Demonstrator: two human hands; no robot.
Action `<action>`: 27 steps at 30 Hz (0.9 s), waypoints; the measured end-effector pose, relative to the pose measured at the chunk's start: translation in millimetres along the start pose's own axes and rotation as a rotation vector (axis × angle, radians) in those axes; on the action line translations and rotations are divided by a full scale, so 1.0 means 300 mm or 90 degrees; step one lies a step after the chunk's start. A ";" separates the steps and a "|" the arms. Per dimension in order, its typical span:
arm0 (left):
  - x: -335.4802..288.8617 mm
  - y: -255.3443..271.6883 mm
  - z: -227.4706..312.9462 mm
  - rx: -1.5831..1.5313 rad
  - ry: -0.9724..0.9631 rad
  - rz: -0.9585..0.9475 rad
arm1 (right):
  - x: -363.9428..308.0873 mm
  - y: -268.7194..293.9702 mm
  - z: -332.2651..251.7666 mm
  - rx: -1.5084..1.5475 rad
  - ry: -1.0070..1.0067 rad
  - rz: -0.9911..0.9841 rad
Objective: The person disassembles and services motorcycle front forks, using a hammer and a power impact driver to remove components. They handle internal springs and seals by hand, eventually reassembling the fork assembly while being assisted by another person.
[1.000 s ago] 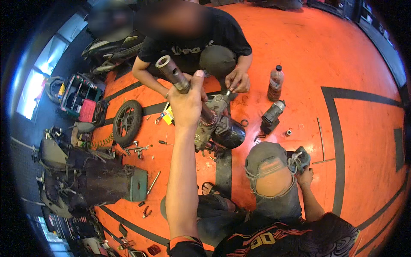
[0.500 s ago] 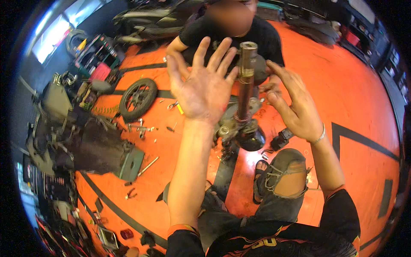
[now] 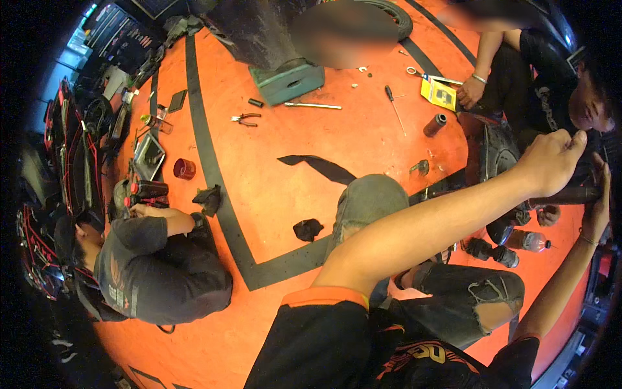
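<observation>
My left hand [image 3: 551,163] is raised at the right, its fingers curled into a fist with the thumb uppermost. Whatever it may hold is hidden. Just beyond it, a dark metal tube [image 3: 569,196] stands out from a machine assembly [image 3: 495,155]. Beside the tube's end is my right hand [image 3: 600,198], fingers stretched out; whether it touches the tube I cannot tell. A co-worker's hand [image 3: 549,215] shows just below the tube. A bottle of reddish liquid [image 3: 528,240] and a black part [image 3: 492,252] lie below that.
A co-worker [image 3: 525,71] faces me at the right; another person [image 3: 159,259] crouches at the left. On the orange floor lie pliers [image 3: 246,119], a screwdriver [image 3: 394,107], a metal rod [image 3: 313,106], a yellow packet [image 3: 438,94], a dark cylinder [image 3: 435,125] and a black cloth [image 3: 308,229].
The view has swung left, so the tube and my hands now appear far right. My left hand has gone from open and spread to a fist. The crouching person has come into view.
</observation>
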State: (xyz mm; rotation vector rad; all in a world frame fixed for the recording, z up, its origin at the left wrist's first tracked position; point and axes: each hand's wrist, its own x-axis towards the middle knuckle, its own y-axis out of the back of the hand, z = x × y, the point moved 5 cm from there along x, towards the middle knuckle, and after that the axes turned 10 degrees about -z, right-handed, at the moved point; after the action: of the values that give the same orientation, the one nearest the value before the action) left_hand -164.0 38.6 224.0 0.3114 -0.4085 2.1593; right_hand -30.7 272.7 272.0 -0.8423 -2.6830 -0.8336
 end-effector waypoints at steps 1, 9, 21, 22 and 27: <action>0.003 0.011 0.003 -0.011 0.000 0.003 | 0.018 -0.008 -0.007 -0.005 -0.001 -0.017; 0.085 0.238 0.079 0.301 -0.406 0.082 | 0.026 -0.140 -0.098 0.075 0.027 0.005; -0.024 0.538 0.191 -0.278 -0.078 0.217 | -0.020 -0.119 -0.099 0.095 0.082 0.024; -0.028 0.549 0.192 -0.269 -0.067 0.207 | -0.009 -0.147 -0.110 0.098 0.094 0.010; -0.015 0.509 0.137 -0.266 -0.010 0.135 | -0.012 -0.148 -0.106 0.016 0.107 -0.005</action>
State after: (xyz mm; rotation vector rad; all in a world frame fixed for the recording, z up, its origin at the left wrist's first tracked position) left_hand -283.2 -65.2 233.1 0.0503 -0.9178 2.2088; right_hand -52.7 222.8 276.5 -0.7227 -2.5455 -0.8313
